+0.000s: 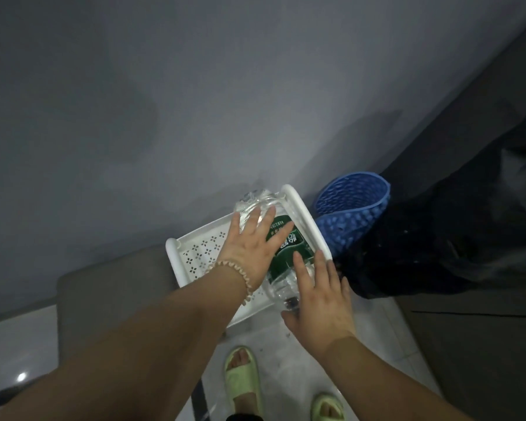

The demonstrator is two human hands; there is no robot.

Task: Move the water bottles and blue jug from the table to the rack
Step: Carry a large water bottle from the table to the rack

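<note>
A large clear water bottle (289,244) with a dark green label lies on its side on the top shelf of a white perforated rack (195,253). Its base points toward the wall and its dark cap toward me. My left hand (252,241), with a bead bracelet at the wrist, rests flat on the bottle's upper body, fingers spread. My right hand (319,293) lies against the neck end near the cap, fingers extended. No blue jug is in view.
A blue rolled-up studded mat (349,214) stands just right of the rack, beside a dark bag or cloth (422,247). A grey wall rises behind the rack. My feet in green slippers (243,381) stand on pale floor tiles below.
</note>
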